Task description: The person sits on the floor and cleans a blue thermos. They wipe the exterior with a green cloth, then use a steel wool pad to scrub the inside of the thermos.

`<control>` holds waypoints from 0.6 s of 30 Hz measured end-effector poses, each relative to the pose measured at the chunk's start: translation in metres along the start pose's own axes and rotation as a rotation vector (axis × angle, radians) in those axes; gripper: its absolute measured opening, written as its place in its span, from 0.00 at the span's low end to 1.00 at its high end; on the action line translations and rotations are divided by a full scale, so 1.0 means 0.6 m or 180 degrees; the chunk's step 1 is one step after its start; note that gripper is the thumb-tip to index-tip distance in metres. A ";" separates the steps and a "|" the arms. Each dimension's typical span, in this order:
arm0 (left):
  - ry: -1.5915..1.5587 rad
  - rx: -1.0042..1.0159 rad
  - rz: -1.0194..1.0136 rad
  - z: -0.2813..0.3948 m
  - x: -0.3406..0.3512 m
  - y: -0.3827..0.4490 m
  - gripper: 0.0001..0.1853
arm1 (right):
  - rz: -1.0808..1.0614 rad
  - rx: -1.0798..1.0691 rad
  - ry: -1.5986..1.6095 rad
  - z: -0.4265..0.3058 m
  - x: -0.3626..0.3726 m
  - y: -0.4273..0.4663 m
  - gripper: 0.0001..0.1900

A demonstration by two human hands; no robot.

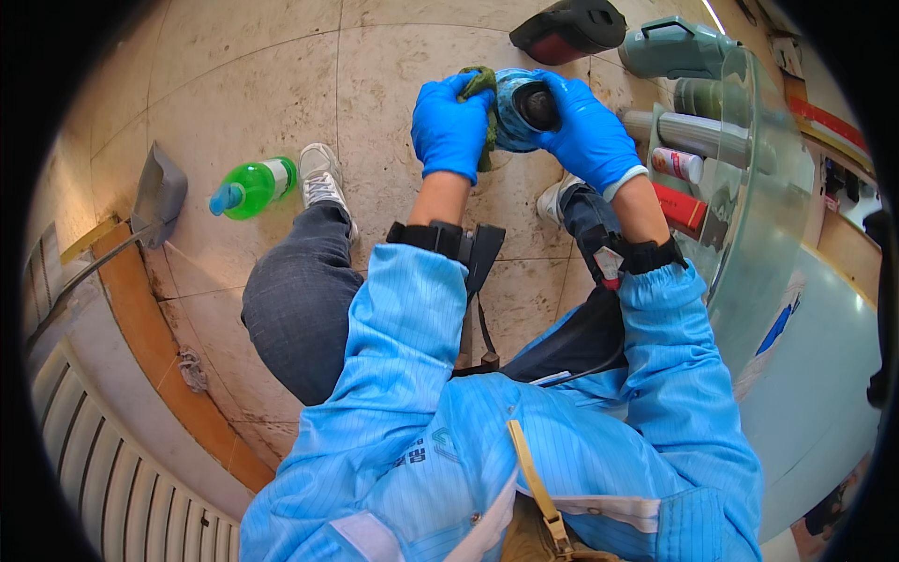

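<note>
In front of me, above the tiled floor, both blue-gloved hands meet at a blue patterned round vessel [510,126], tilted so its dark end faces me. Whether that dark end is a lid or an opening, I cannot tell. My right hand [590,133] grips the vessel from the right, thumb and fingers around its side. A green cloth [484,81] is bunched in my left hand [449,130] and pressed against the vessel's left side. Part of the vessel is hidden behind the cloth and fingers.
Beyond my right hand stand a black and red vessel [570,34] and a grey-green jug [674,48]. A glass-topped table [772,161] runs along the right, with a red box [678,207] beside it. Leftward are a green bottle [260,188], a grey dustpan [163,186] and a radiator [130,478].
</note>
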State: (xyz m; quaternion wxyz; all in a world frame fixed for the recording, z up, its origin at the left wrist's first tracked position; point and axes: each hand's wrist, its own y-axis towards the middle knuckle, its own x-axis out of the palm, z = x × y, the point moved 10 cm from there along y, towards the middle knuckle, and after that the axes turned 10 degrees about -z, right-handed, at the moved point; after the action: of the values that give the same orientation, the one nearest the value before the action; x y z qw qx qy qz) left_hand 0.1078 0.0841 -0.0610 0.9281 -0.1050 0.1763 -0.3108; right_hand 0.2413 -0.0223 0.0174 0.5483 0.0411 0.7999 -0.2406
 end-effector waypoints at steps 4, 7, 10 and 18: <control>0.0354 0.0522 0.0023 0.038 -0.001 0.016 0.16 | 0.0077 0.0020 0.0031 -0.004 -0.003 -0.002 0.33; 0.0850 0.0977 -0.0040 0.067 0.017 -0.004 0.15 | 0.0046 0.0071 -0.0040 -0.003 0.002 -0.003 0.36; 0.0617 0.0859 -0.0034 0.062 0.022 -0.035 0.15 | -0.0043 0.0115 -0.0124 0.004 0.009 0.000 0.40; 0.0230 0.0719 0.0126 0.038 0.038 -0.122 0.17 | -0.0079 0.0213 -0.0103 0.016 0.020 0.004 0.43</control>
State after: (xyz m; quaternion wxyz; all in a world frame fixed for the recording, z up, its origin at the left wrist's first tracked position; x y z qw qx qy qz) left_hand 0.0942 0.0148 -0.0239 0.9330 0.0149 0.1755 -0.3138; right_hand 0.2458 -0.0268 0.0033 0.5565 0.0455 0.7828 -0.2746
